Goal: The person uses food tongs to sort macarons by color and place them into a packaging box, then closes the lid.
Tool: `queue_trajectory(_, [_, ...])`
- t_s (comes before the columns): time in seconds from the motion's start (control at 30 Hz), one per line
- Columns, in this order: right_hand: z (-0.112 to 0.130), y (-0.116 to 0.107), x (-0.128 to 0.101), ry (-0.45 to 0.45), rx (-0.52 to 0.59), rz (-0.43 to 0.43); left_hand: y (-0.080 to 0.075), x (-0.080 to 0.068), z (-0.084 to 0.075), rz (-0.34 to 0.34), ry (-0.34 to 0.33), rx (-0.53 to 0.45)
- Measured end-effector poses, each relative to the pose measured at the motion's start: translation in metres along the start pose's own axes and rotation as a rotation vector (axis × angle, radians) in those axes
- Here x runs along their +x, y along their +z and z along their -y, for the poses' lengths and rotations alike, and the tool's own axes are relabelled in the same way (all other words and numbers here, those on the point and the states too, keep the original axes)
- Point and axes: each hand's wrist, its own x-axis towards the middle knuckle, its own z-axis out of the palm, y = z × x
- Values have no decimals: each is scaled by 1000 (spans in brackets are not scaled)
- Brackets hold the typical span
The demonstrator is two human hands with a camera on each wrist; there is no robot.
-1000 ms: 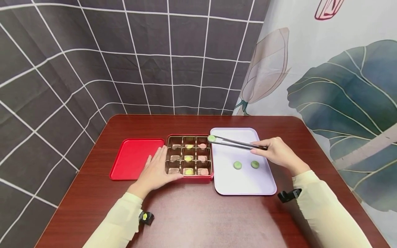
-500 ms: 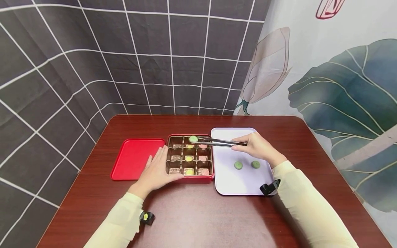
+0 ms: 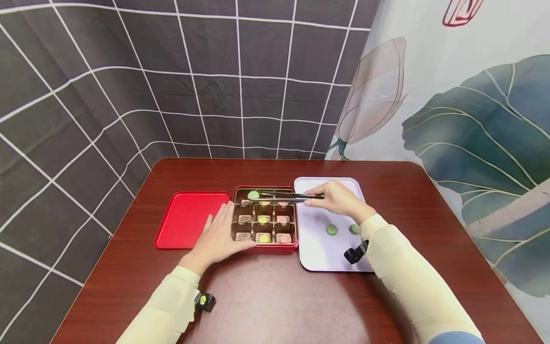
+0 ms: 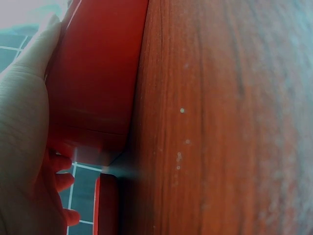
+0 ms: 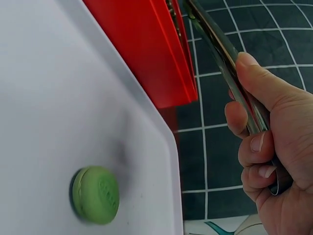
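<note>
My right hand (image 3: 337, 199) grips metal tongs (image 3: 288, 197), fingers and thumb wrapped round the handle in the right wrist view (image 5: 254, 112). A green macaron (image 3: 253, 195) sits between the tong tips, over the back left compartment of the red box (image 3: 275, 249). Yellow macarons (image 3: 263, 219) fill the box's middle column and pink macarons (image 3: 283, 219) its right column; the left column's front two compartments show bare gold lining. My left hand (image 3: 216, 237) rests along the box's left front corner, fingers straight and thumb at the front edge.
To the right of the box lies a pale lilac tray (image 3: 318, 258) with two green macarons, one (image 3: 332, 230) beside the other (image 3: 354, 229). The red lid (image 3: 185, 224) lies flat to the left. A grid-patterned curtain (image 3: 206, 95) hangs behind the table.
My right hand has carried the tongs and green macaron leftward, from the box's right edge, across the back row to the back left compartment. My left hand has stayed put.
</note>
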Motion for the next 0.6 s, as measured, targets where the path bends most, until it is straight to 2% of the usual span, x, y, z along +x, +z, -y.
queue_trajectory(0.33, [6, 7, 21, -80, -52, 36, 3, 1, 2, -12, 3, 7])
queue_trajectory(0.6, [12, 9, 33, -107, -108, 61, 3, 1, 1, -10, 0, 3])
